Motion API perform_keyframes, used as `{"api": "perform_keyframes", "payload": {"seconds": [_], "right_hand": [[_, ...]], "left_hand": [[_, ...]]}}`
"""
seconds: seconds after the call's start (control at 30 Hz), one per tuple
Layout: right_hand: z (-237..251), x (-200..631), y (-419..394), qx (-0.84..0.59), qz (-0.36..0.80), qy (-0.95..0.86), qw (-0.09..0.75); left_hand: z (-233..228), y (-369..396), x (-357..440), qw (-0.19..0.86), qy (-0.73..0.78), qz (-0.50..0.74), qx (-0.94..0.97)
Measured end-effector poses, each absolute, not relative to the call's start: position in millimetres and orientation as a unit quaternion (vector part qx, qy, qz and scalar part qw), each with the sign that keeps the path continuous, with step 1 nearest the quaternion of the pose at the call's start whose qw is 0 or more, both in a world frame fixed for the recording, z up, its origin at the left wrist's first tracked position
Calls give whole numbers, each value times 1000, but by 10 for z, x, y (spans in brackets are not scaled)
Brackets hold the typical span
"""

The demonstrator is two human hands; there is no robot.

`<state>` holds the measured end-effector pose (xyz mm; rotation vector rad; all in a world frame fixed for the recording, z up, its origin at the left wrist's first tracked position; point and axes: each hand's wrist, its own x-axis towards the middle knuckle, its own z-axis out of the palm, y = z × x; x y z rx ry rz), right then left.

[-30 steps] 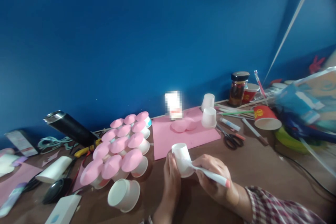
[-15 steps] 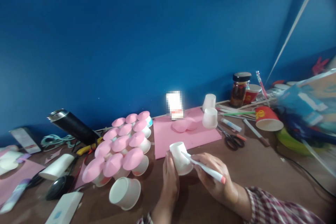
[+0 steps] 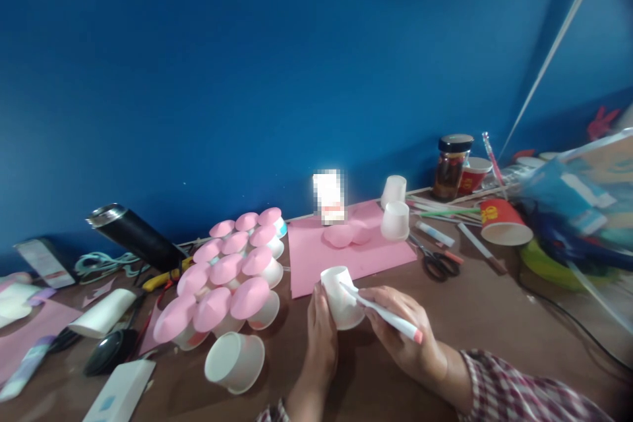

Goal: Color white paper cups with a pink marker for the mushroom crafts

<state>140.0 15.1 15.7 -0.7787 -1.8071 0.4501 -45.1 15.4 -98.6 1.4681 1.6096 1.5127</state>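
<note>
My left hand [image 3: 321, 336] grips a small white paper cup [image 3: 340, 297], held upside down just above the brown table [image 3: 475, 316]. My right hand [image 3: 403, 333] holds a white marker with a pink end [image 3: 390, 318], its tip touching the cup's side. A pink paper sheet [image 3: 306, 257] lies just beyond the cup.
Several cups topped with pink paper domes [image 3: 232, 270] stand to the left, with a loose white cup [image 3: 235, 361] on its side in front. Two upturned white cups [image 3: 394, 220], scissors [image 3: 435, 262], a red cup [image 3: 504, 223], a jar [image 3: 449, 168] and pens lie to the right. A black flask [image 3: 131, 236] lies at left.
The marker tip has climbed from the cup's lower edge onto its side, and my right hand has tilted the marker more upright. My left hand keeps its hold on the cup.
</note>
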Motion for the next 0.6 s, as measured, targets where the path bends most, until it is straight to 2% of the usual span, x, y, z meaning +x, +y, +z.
{"api": "perform_keyframes", "payload": {"seconds": [0.13, 0.47, 0.6], "right_hand": [[156, 1399, 149, -332, 181, -760, 529], [153, 1396, 147, -330, 192, -759, 527], [167, 1392, 146, -329, 181, -761, 530]], "left_hand": [[-916, 152, -507, 259, 599, 519, 552], [-669, 147, -430, 317, 615, 523, 498], [-778, 160, -374, 277, 638, 544, 469]]}}
